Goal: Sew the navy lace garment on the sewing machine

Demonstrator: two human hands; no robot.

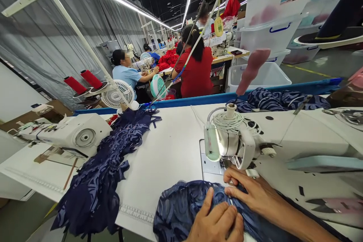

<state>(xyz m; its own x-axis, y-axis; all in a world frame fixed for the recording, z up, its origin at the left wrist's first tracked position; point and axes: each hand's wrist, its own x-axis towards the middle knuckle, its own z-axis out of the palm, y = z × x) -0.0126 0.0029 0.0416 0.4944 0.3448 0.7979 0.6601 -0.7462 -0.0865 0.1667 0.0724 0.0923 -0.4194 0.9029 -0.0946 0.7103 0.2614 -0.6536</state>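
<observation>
A dark blue garment piece of sheer swirl-patterned fabric (176, 208) lies bunched at the front edge of the sewing table. My left hand (218, 223) is on top of it, its fingers curled into the cloth and the index finger pointing forward. Just to the right, my right hand (249, 191) pinches the fabric between thumb and fingers, close to the presser foot. The white sewing machine (272, 143) stands above, with a lit lamp (212, 143) beside its needle area. The cloth's edge under my fingers is partly hidden.
A long pile of navy garment pieces (113, 166) hangs over the table's left side. Beyond it stands another sewing machine (76, 132) with red thread cones (90, 79). More patterned fabric (272, 98) lies behind my machine. A person in red (195, 68) sits ahead, near stacked plastic bins (269, 30).
</observation>
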